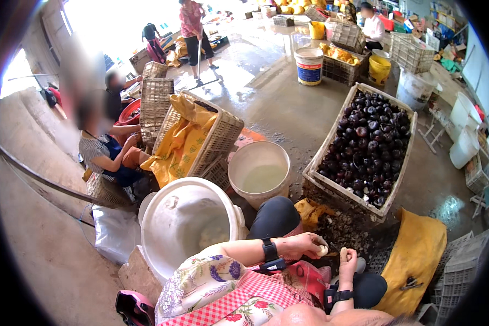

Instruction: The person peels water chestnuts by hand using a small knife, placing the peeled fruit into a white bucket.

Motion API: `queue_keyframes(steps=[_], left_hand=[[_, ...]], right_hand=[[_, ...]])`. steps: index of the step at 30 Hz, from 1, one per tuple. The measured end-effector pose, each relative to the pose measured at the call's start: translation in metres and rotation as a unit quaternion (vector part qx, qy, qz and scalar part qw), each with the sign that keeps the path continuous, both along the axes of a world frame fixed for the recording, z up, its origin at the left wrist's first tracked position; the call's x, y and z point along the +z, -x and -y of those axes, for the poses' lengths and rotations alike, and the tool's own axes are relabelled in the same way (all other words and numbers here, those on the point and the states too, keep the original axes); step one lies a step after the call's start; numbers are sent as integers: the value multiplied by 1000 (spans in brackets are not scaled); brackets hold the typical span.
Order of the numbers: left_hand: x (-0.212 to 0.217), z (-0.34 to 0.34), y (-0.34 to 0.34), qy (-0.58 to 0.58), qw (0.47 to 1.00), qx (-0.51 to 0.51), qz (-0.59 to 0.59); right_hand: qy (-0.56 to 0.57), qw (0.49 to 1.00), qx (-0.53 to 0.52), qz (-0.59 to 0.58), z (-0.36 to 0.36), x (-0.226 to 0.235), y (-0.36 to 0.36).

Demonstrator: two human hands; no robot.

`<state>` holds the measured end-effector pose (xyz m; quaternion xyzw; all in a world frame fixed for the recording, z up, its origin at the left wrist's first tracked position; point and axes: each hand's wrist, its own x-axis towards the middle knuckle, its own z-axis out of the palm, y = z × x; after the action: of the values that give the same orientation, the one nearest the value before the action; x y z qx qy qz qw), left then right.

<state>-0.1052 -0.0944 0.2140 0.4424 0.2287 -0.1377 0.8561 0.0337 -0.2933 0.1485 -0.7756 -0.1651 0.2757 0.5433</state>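
Observation:
My left hand (305, 246) is closed around a peeled, cream-white water chestnut (323, 250), held above my lap. Just to its right, my right hand (348, 264) has its fingers pinched together; what they grip, if anything, is too small to make out. The two hands are close but apart. Beyond them stands a crate (408, 157) heaped with dark, glossy unpeeled water chestnuts (367, 144). Dark peel scraps (345, 232) lie in a pile between the crate and my knees. On my left, a large white tub (163, 201) holds cloudy water with pale pieces at the bottom.
A white bucket of water (259, 163) stands beyond my left knee. Yellow sacking (418, 261) drapes by my right knee, near stacked grey crates (462, 266). A co-worker (106, 152) sits at left; another person (193, 32) pushes a floor squeegee over the wet floor.

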Motion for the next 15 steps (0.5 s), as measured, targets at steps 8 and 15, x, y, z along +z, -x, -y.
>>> queue_keyframes(steps=[8, 15], left_hand=[[24, -3, -15, -193, 976, -89, 41], [23, 12, -13, -129, 991, -34, 8]], right_hand=[[73, 990, -29, 114, 0, -20, -16], [-27, 970, 55, 234, -21, 60, 11]])
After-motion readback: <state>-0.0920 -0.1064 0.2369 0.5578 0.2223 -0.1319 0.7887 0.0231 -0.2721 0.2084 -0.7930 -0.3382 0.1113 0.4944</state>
